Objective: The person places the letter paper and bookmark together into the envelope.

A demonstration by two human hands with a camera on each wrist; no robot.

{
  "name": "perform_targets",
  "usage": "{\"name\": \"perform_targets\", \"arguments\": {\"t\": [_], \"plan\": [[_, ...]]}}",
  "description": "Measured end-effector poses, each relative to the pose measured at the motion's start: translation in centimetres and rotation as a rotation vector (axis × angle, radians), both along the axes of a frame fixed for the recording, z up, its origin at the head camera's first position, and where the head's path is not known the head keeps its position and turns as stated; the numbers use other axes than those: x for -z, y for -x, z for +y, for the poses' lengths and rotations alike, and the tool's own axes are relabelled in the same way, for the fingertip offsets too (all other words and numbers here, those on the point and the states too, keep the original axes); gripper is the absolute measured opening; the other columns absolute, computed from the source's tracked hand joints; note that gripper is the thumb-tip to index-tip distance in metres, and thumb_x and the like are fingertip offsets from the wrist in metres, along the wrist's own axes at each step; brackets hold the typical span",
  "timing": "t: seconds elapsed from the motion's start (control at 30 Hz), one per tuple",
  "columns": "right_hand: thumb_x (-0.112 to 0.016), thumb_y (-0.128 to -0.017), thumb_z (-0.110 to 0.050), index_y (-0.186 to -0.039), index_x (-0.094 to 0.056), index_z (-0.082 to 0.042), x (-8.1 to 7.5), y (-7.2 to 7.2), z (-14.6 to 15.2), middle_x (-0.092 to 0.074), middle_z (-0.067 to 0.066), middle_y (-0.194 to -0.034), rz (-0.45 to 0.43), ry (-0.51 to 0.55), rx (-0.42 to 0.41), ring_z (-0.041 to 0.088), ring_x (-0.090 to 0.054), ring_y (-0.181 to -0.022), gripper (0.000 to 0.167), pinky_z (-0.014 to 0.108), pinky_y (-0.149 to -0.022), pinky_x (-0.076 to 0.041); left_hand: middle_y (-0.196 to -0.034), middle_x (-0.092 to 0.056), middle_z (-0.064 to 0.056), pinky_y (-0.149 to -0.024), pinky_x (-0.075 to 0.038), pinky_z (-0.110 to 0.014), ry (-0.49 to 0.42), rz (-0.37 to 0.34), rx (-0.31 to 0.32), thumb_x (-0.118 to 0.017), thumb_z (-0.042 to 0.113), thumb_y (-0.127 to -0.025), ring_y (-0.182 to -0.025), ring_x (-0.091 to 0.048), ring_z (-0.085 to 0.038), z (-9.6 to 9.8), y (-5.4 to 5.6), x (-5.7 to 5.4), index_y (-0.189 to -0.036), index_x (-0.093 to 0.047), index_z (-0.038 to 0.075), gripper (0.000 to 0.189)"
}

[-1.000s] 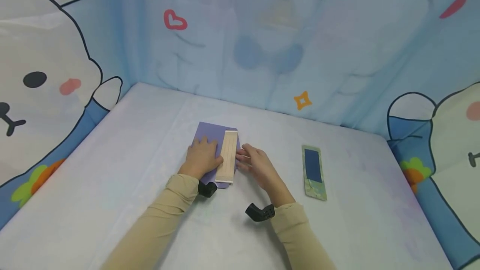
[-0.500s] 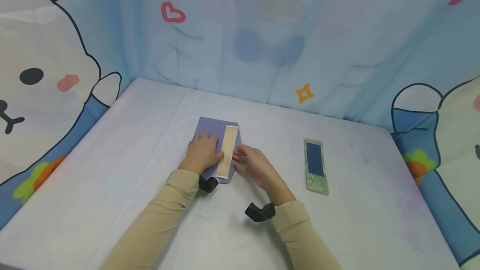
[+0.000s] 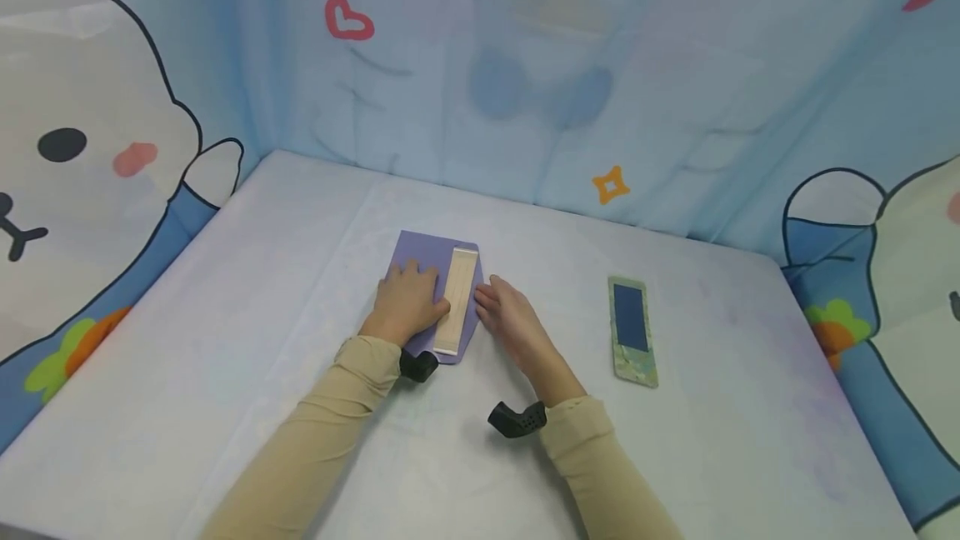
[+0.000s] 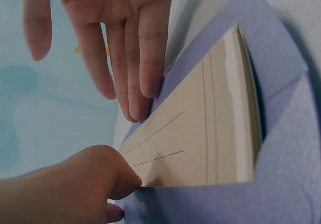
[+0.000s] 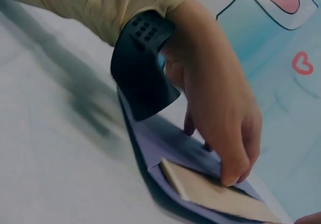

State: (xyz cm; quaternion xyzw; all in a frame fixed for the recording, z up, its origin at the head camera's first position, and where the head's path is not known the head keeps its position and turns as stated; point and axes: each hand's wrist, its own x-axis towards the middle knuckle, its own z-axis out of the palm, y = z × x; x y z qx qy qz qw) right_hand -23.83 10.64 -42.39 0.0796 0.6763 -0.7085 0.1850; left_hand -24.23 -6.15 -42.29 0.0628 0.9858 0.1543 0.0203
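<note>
A purple paper envelope (image 3: 423,252) lies on the table in front of me; its pointed flap side shows in the left wrist view. On it rests a long beige strip of folded paper (image 3: 456,307) with thin lines, seen close in the left wrist view. My left hand (image 3: 405,298) presses on the envelope with fingers spread, its thumb on the strip's left edge. My right hand (image 3: 516,325) is at the envelope's right edge, fingers straight and close together; whether they touch it cannot be told. Only its fingertips (image 5: 309,219) show in the right wrist view.
A green patterned card (image 3: 633,369) with a dark blue rectangle lies to the right, apart from both hands. Black wrist cameras (image 3: 517,420) stick out below the hands. A printed blue curtain (image 3: 540,148) hangs behind the white table (image 3: 300,223).
My right hand's fingers reached to the strip's right side half a second ago; now they have drawn back slightly right and straightened. The left hand stays pressed on the envelope. The head view has tilted slightly.
</note>
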Motion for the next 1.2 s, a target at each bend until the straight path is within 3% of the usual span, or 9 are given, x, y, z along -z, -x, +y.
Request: {"name": "perform_targets", "arguments": {"t": [0.17,0.37,1.2], "plan": [[-0.027,-0.102,-0.040,-0.152,-0.012,-0.005,0.8,0.2,0.2,-0.027,0.017,-0.154,0.033,0.135,0.031,0.025,-0.031,-0.142,0.062,0.033,-0.114,-0.028,-0.137,-0.047,-0.021,-0.097,-0.041,-0.058,-0.002,-0.012,0.007,-0.059,0.037,-0.086,-0.126,-0.042,-0.044,0.2,0.0,-0.1,-0.132,-0.053,0.007,0.055],[-0.021,-0.102,-0.047,-0.153,-0.010,-0.009,1.3,0.3,0.2,-0.024,0.014,-0.156,0.072,0.215,-0.016,0.022,-0.027,-0.144,0.065,0.032,-0.116,-0.025,-0.137,-0.047,-0.022,-0.096,-0.040,-0.060,0.006,-0.005,0.004,-0.059,0.036,-0.086,-0.126,-0.041,-0.046,0.1,-0.1,-0.1,-0.132,-0.053,0.006,0.055],[-0.019,-0.102,-0.046,-0.153,-0.009,-0.010,1.5,0.4,-0.4,-0.022,0.012,-0.157,0.081,0.273,-0.040,0.021,-0.024,-0.145,0.063,0.032,-0.117,-0.022,-0.133,-0.048,-0.022,-0.095,-0.040,-0.061,-0.004,0.010,0.002,-0.061,0.035,-0.086,-0.122,-0.044,-0.045,0.2,-0.1,0.1,-0.128,-0.055,0.006,0.051]]}}
